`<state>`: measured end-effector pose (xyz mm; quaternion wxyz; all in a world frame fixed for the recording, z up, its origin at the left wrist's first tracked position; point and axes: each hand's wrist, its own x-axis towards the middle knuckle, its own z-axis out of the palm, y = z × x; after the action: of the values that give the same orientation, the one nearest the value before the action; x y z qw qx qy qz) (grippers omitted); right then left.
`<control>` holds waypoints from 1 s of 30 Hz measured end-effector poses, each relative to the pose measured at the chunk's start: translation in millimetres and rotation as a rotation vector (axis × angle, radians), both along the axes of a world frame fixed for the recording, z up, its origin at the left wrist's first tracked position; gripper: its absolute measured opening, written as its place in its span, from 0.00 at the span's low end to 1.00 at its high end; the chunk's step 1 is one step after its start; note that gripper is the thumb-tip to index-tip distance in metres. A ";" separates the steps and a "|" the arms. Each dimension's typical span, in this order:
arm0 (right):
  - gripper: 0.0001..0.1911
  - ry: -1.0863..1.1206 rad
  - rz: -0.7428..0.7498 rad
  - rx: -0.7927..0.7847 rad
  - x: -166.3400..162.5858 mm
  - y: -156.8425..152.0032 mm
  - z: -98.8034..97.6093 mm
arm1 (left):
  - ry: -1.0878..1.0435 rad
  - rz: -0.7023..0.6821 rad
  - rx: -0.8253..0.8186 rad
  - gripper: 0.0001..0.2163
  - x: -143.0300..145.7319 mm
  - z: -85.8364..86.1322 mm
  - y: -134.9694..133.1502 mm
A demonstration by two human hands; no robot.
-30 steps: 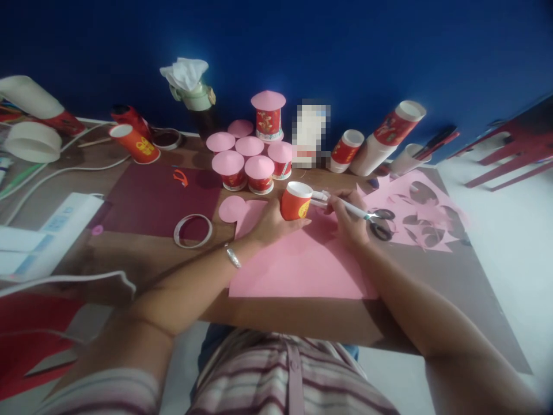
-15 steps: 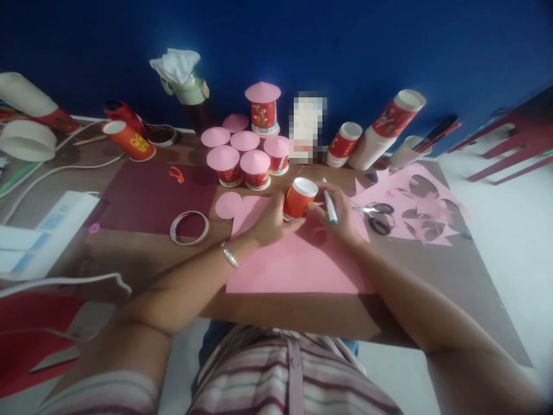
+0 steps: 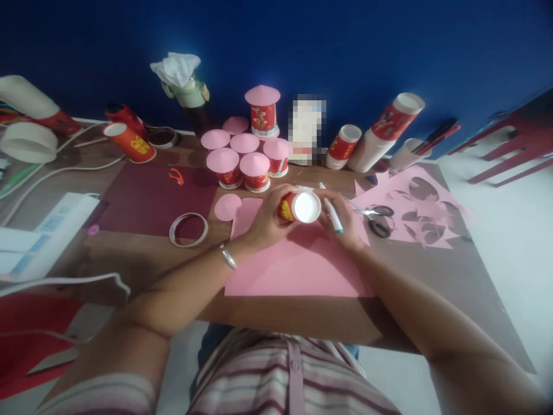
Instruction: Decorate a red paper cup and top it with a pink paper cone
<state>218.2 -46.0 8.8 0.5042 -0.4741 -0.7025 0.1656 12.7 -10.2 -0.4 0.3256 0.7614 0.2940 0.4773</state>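
Observation:
My left hand (image 3: 264, 222) is closed around a small red paper cup (image 3: 299, 207), tipped so its white round end faces me. It hovers just above a pink paper sheet (image 3: 294, 265) on the table. My right hand (image 3: 343, 216) sits beside the cup, fingers wrapped round a white pen with a teal tip (image 3: 332, 209) and touching the cup's side. A loose pink paper circle (image 3: 227, 206) lies left of the sheet.
Several red cups with pink cone lids (image 3: 242, 161) stand behind the hands. Scissors (image 3: 375, 218) rest on cut pink scraps (image 3: 415, 210) at the right. A tape ring (image 3: 188, 229) lies on a dark red sheet (image 3: 155, 199). Cup stacks (image 3: 384, 129) lean against the blue wall.
My left hand has tipped the red cup from upright until its white round end faces me. My right hand swung the pen from pointing at the scissors to alongside the cup.

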 end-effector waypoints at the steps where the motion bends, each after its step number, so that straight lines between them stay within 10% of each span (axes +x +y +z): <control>1: 0.18 0.008 0.016 -0.011 -0.4 -0.9 0.5 | 0.000 0.013 0.098 0.24 -1.4 -1.2 0.5; 9: 0.14 0.057 0.072 -0.101 -2.0 -3.8 3.7 | 0.090 0.043 0.294 0.21 -9.2 -6.3 1.3; 18: 0.18 -0.029 -0.008 -0.013 7.0 -0.4 5.8 | -0.161 -0.332 -0.595 0.22 0.2 22.8 -3.5; 30: 0.05 0.185 -0.159 0.046 0.6 -10.2 32.6 | -0.188 -0.304 -0.768 0.19 -3.9 24.5 2.4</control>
<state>218.8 -56.2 41.4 0.5891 -0.4995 -0.6168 0.1517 8.8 -7.8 24.1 0.6779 0.5726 0.3039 0.3468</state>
